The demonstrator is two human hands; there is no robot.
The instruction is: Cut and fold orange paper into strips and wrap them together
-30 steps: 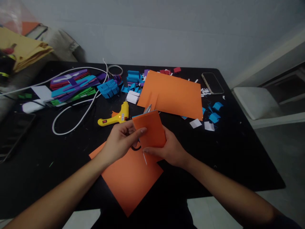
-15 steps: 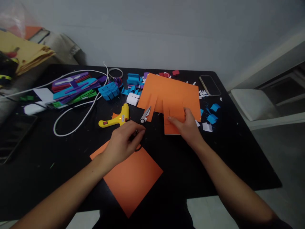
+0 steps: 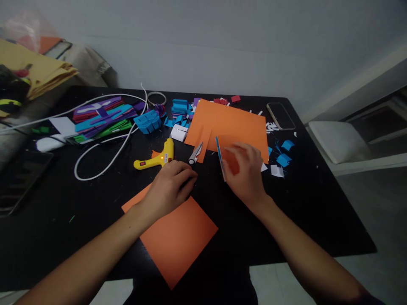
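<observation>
My right hand (image 3: 246, 173) holds a small folded orange paper piece (image 3: 232, 160), tilted up on its edge. Thumb and fingers are on either side, and a blue strip shows along its left edge. My left hand (image 3: 173, 184) is closed, fingertips drawn together, over the near corner area of an orange sheet (image 3: 179, 237). What it holds, if anything, is hidden. Just beyond those fingertips lie scissors (image 3: 196, 153) with their blades pointing away; their handles are out of sight by the hand. A yellow glue gun (image 3: 157, 157) lies behind the left hand.
A large orange sheet (image 3: 230, 123) and an orange strip (image 3: 205, 146) lie farther back. Paper bundles (image 3: 104, 116), a looping white cable (image 3: 95, 176) and blue folded pieces (image 3: 148, 122) are at left. A phone (image 3: 280, 115) and blue scraps (image 3: 284, 159) are at right.
My right hand has turned the orange piece from facing me to nearly edge-on, bringing its blue edge into view. My left hand has barely moved; the black scissor loop beneath it is now hidden.
</observation>
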